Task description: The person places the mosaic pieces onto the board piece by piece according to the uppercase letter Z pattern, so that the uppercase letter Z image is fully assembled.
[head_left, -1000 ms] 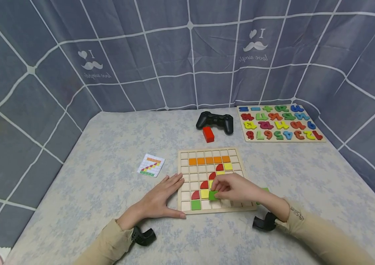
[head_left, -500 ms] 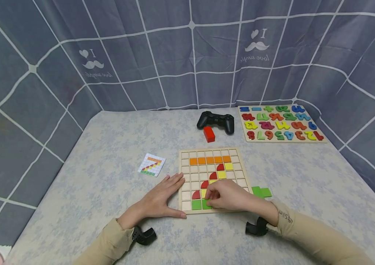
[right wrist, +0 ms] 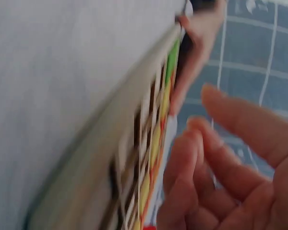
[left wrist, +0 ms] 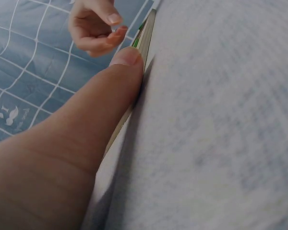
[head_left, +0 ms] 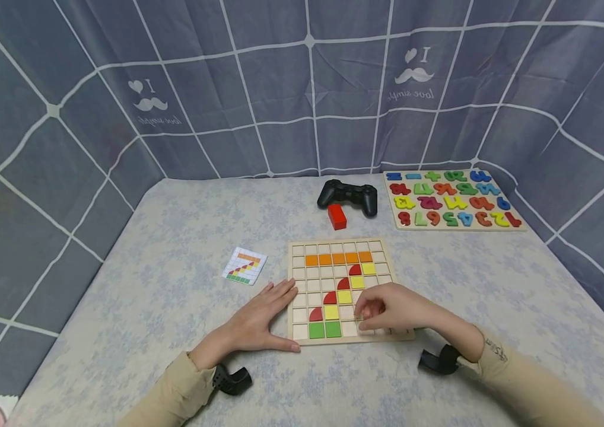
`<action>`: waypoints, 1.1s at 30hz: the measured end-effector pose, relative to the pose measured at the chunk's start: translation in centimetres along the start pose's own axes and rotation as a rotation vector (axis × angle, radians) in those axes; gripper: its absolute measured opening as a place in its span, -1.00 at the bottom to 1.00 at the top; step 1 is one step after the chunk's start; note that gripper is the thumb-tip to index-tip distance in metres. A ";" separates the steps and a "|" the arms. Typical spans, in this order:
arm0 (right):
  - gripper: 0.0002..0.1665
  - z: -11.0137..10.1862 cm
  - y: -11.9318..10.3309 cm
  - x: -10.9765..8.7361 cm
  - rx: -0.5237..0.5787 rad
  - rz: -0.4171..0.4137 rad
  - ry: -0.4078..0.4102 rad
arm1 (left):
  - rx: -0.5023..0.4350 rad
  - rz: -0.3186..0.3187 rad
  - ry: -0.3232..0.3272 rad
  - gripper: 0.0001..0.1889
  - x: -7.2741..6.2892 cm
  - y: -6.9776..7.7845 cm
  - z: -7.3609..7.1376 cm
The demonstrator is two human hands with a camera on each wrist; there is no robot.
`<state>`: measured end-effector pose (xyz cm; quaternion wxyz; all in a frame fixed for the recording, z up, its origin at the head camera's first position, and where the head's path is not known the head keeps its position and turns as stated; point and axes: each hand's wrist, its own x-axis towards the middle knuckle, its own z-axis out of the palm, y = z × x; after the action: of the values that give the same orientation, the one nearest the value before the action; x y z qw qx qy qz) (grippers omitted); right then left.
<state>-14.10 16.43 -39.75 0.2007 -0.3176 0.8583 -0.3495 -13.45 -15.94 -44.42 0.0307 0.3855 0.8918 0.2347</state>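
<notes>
A wooden grid board (head_left: pixel 312 286) lies on the table. Several orange squares (head_left: pixel 338 258) form a row near its far edge. Red quarter-circles (head_left: pixel 330 298) and yellow squares (head_left: pixel 345 296) step diagonally down to two green squares (head_left: pixel 333 329) in the nearest row. My left hand (head_left: pixel 259 320) rests at the board's left side, fingers spread and thumb at the near left corner. Over the board's right part hovers my right hand (head_left: pixel 390 305), fingers loosely bent. In the right wrist view, thumb and fingertips (right wrist: pixel 198 123) are apart with nothing between them. My right forearm hides the loose green tiles.
A pattern card (head_left: pixel 245 265) lies left of the board. Behind it are a red block (head_left: pixel 336 217) and a black game controller (head_left: pixel 347 197). A number puzzle board (head_left: pixel 454 200) sits at the back right. Patterned curtains (head_left: pixel 227 89) enclose the table.
My right hand lowered a green square into the nearest row beside the first one, let go, and moved away to the right. The left hand has stayed put.
</notes>
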 end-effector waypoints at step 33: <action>-0.68 -6.5 8.0 -4.5 0.275 -0.015 -0.094 | -0.022 -0.042 -0.035 0.15 0.0 0.0 0.0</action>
<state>-17.79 27.02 -40.68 0.2796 -0.3095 0.7896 -0.4501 -13.44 -15.94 -44.37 0.0556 0.3704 0.8964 0.2370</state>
